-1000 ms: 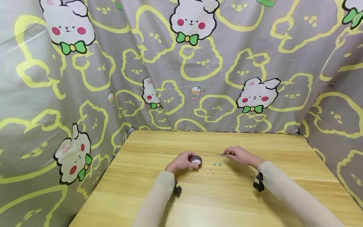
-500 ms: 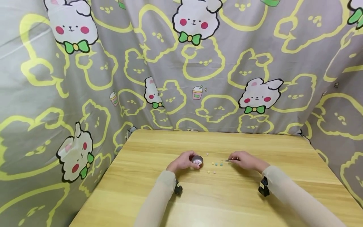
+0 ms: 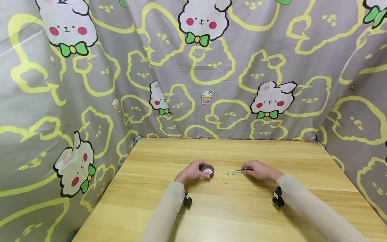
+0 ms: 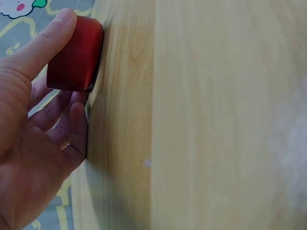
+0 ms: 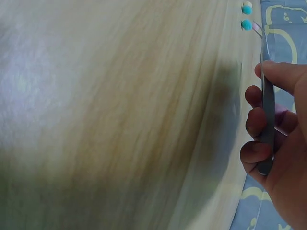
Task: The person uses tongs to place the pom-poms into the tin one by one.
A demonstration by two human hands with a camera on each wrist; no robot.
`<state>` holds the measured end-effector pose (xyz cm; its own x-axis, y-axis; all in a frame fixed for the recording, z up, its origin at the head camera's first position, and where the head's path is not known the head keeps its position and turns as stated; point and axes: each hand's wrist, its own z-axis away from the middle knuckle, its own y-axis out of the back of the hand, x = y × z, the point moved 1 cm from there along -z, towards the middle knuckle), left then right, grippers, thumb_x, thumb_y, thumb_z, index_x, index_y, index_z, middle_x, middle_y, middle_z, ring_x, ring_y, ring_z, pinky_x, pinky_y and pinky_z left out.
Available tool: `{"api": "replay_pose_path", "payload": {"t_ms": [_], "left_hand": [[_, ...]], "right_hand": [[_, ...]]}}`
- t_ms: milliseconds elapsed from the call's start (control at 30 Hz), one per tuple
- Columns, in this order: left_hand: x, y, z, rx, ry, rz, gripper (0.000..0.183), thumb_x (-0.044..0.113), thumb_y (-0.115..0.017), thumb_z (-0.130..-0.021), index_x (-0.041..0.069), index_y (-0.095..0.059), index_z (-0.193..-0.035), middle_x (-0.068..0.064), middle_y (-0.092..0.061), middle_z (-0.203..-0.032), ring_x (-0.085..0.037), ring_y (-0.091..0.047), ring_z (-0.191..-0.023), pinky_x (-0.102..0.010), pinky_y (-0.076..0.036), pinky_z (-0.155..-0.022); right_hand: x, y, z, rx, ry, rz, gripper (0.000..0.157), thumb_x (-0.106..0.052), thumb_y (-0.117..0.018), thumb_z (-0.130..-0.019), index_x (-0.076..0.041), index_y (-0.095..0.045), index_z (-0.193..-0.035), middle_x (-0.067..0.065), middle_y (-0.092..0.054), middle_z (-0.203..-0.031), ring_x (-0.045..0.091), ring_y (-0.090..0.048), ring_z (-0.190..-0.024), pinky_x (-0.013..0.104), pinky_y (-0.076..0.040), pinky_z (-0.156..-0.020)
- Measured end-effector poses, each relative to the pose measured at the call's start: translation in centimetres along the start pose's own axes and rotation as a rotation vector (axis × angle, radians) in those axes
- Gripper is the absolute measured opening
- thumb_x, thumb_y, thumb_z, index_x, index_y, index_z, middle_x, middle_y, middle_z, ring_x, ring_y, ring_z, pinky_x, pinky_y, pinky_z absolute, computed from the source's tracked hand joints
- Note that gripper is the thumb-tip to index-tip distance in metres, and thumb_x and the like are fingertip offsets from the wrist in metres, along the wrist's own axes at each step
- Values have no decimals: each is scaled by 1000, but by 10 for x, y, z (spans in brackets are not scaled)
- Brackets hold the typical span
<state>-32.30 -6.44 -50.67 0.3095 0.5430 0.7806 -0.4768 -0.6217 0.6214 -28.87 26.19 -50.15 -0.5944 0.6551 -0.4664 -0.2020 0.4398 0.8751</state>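
My left hand (image 3: 195, 170) holds a small round tin (image 3: 211, 170) by its side, thumb and fingers about it. The tin's outside is red in the left wrist view (image 4: 79, 52), and pale pinkish bits (image 3: 207, 171) lie inside it. My right hand (image 3: 258, 170) grips metal tweezers (image 5: 267, 110) with a bent tip. The tips reach the right-hand teal bead (image 3: 233, 173); whether they pinch it I cannot tell. Beside it lie another teal bead (image 3: 227, 173) and a yellow bead (image 3: 224, 172).
More small beads lie on the wooden table (image 3: 242, 208): a pink one (image 3: 218, 163) farther back, a yellow one (image 3: 219, 181) and a pale pink one (image 3: 225, 182) nearer me. A patterned curtain (image 3: 169, 67) hangs behind the table and at its sides.
My right hand has brought the tweezers from behind the row of beads down toward me, to the right-hand teal bead. The left hand stays on the tin. The head view shifts slightly.
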Motion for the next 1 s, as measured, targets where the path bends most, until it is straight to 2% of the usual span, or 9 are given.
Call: {"api": "replay_pose_path", "payload": {"t_ms": [333,600,800,1000], "left_hand": [[3,2,-1,10,-8,-24,45,21,-83,-73,11,-61,-111,2,-60,-101,-15,-55,-93,-33,-43,-85],[11,-3,-10,-26,-20,-34,44,22,-82,-74,11,-60,-110,2,-60,-101,-15,-55,-93,-33,-43,-85],[7,-3,-5,-15,-22,-33,44,21,-83,-73,11,-61,-111,2,-60,-100,-16,-54,-93,-35,-43,-85],[3,-1,1,9,-33,-40,44,22,-82,-74,9,-61,-110,0,-60,-100,-17,-54,-93,-36,-42,-85]], "right_hand": [[6,-2,0,14,5,20,10,-12,-60,-92,-11,-67,-99,-4,-64,-90,10,-58,-81,34,-47,-71],[16,-1,12,16,-27,-6,9,-13,-60,-92,-11,-67,-98,-6,-63,-89,10,-56,-80,34,-46,-70],[11,-1,9,10,-15,9,10,-14,-60,-93,-12,-67,-99,-4,-65,-94,13,-59,-85,36,-47,-74],[3,-2,1,10,35,31,10,-13,-60,-93,-12,-68,-98,-1,-65,-96,16,-60,-89,38,-47,-78]]}}
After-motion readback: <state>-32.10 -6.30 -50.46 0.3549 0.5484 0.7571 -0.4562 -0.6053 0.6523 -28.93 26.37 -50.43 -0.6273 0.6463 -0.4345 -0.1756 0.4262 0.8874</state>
